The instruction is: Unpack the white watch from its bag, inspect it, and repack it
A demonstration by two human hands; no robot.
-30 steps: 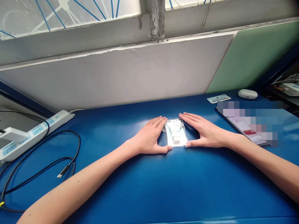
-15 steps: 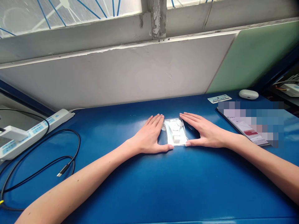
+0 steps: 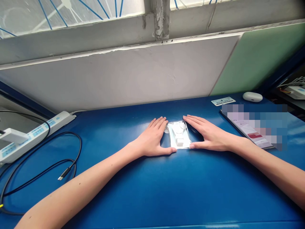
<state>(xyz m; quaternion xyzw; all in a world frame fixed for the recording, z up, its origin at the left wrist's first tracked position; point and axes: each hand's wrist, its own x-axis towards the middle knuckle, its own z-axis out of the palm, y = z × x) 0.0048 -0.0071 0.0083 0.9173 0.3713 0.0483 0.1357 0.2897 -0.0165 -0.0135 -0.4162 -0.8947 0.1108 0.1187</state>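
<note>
A small, shiny clear plastic packet (image 3: 173, 136) with white pieces inside lies flat on the blue tabletop (image 3: 171, 187). My left hand (image 3: 156, 136) rests on its left side, palm down, thumb stretched out to the packet's near left corner and fingertips by its far left corner. On the other side, my right hand (image 3: 207, 132) lies with its thumb at the near right corner and its fingertips at the far right corner. Both hands have their fingers stretched out and thumbs apart, framing the packet. Exactly what the white pieces are, I cannot make out.
At the left stands a white power strip (image 3: 59, 121) with a plug in it, and a black USB cable (image 3: 81, 143) loops in front. To the right are a blurred phone or tablet (image 3: 254, 135), a card (image 3: 223, 101) and a white earbud case (image 3: 252, 97). A wall (image 3: 131, 79) borders the back.
</note>
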